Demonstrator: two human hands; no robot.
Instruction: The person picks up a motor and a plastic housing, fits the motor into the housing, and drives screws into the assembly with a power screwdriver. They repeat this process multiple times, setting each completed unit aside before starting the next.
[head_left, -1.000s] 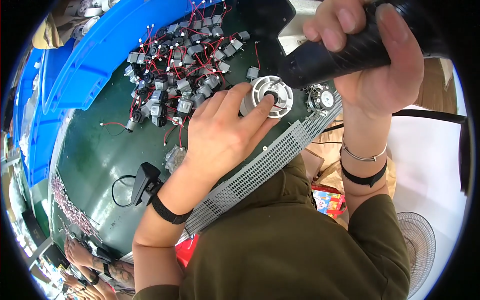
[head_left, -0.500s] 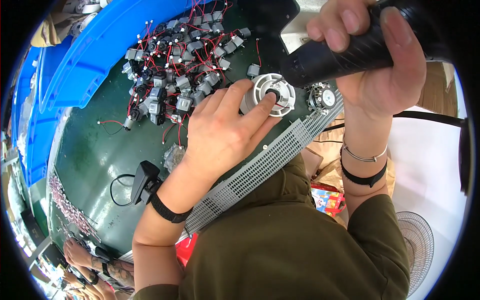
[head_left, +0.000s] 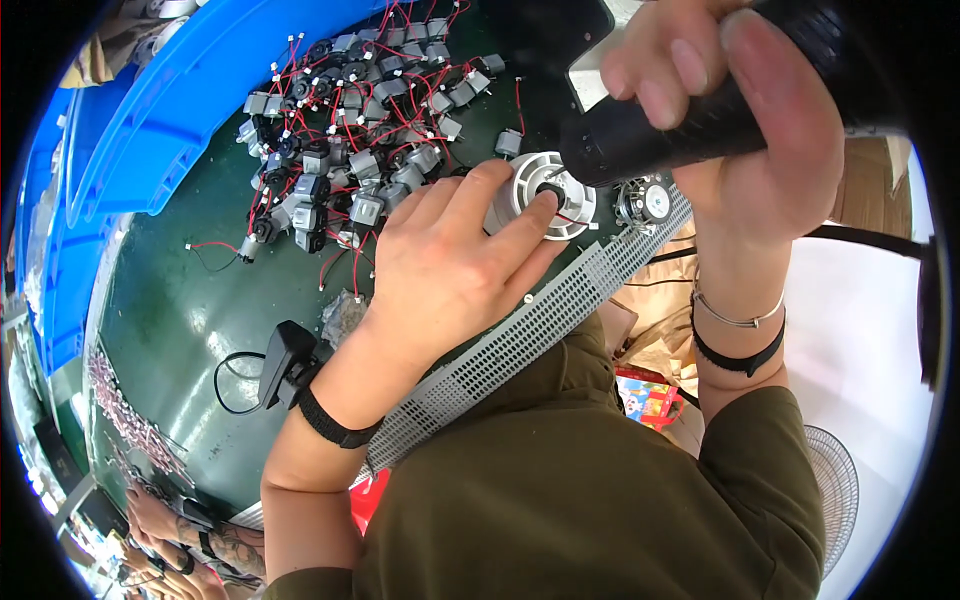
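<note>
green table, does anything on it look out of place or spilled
Nothing looks plainly spilled or damaged on the green table. The one mild oddity is a single grey motor lying apart from the tangled motor heap, close to the white round part under the left hand.

Olive short-sleeved shirt (head_left: 580,490); left, black strap (head_left: 335,422), boxy black device (head_left: 288,362); right, silver bangle (head_left: 742,322), black band (head_left: 740,363)

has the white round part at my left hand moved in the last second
Yes, slightly: the white round part has shifted right, narrowing its gap to the silver round part, which stays put.
</note>
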